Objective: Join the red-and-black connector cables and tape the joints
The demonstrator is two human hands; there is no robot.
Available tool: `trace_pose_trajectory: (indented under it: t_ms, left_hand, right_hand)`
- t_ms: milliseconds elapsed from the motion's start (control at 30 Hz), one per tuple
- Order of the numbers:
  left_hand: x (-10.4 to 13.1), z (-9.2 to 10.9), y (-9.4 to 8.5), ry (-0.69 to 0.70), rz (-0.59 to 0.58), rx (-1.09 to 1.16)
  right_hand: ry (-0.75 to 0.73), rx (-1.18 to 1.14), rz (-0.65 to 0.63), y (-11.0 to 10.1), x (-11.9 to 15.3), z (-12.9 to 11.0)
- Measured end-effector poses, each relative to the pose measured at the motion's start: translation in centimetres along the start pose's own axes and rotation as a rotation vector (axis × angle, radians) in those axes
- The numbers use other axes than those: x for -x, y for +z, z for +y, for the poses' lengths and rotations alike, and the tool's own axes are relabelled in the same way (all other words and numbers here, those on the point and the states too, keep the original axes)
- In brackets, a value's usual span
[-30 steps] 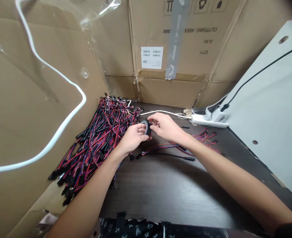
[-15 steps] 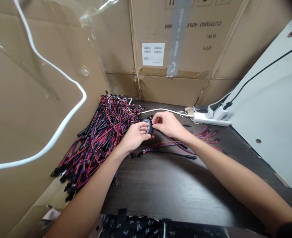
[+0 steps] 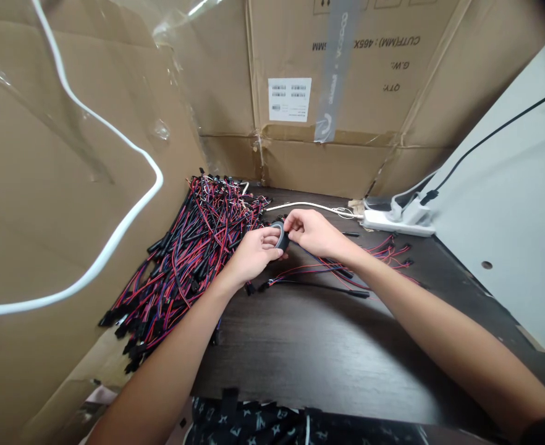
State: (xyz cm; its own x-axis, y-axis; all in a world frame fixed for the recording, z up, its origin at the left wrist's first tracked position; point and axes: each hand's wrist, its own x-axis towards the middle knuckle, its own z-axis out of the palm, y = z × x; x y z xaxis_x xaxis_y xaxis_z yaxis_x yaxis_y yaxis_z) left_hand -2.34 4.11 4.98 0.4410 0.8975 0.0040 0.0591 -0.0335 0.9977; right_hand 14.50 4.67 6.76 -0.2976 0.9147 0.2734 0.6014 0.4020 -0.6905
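A roll of black tape (image 3: 283, 241) with a grey core sits in my left hand (image 3: 253, 252), whose fingers reach into the ring while the thumb presses from the near side. My right hand (image 3: 313, 232) is closed in a pinch against the roll's right edge; the bit of tape between its fingertips is too small to make out clearly. Beneath and to the right of the hands lie several loose red, blue and black wires (image 3: 309, 269) with black ends, partly covered by my right forearm. Left of my left hand rises a large tangled pile of similar wires (image 3: 193, 247).
A white power strip (image 3: 397, 222) with plugs stands at the back right, its white cord (image 3: 300, 204) running behind my hands. Cardboard (image 3: 328, 161) walls the back and left. A white panel (image 3: 508, 204) bounds the right side. A thick white cable (image 3: 128, 228) hangs at left.
The whole view has shifted slightly. Both hands keep nearly the same pose at the tape roll, with the right fingertips still against its edge.
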Motion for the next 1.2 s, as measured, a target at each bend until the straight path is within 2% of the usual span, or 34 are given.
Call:
trace_pose_trajectory:
  t_ms: [200, 400, 500, 733, 867, 967, 1100, 1200]
  left_hand:
    - [-0.1, -0.4, 0.0, 0.062, 0.071, -0.118]
    - [-0.2, -0.7, 0.0, 0.104, 0.08, -0.215]
    - [-0.1, -0.8, 0.0, 0.113, 0.104, -0.279]
    - [0.1, -1.1, 0.1, 0.274, 0.141, -0.631]
    - [0.3, -1.0, 0.3, 0.314, 0.164, -0.777]
    - [0.3, -1.0, 0.0, 0.33, 0.199, -0.885]
    - [0.1, -1.2, -0.8, 0.313, 0.242, -0.875]
    - [0.0, -1.2, -0.9, 0.313, 0.219, -0.829]
  right_hand:
    - [0.058, -0.009, 0.031, 0.1, -0.1, 0.1]
    - [0.055, 0.001, 0.049, 0.4, -0.2, 0.2]
    - [0.104, 0.023, 0.058, 0.4, -0.1, 0.1]
    - [0.173, 0.238, 0.046, 0.7, 0.2, 0.3]
    - [0.229, 0.331, -0.011, 0.5, 0.3, 0.0]
    - [0.25, 0.395, 0.012, 0.0, 0.2, -0.1]
    - [0.214, 0.333, 0.092, -0.5, -0.1, 0.2]
    - [0.14, 0.26, 0.077, -0.4, -0.2, 0.6]
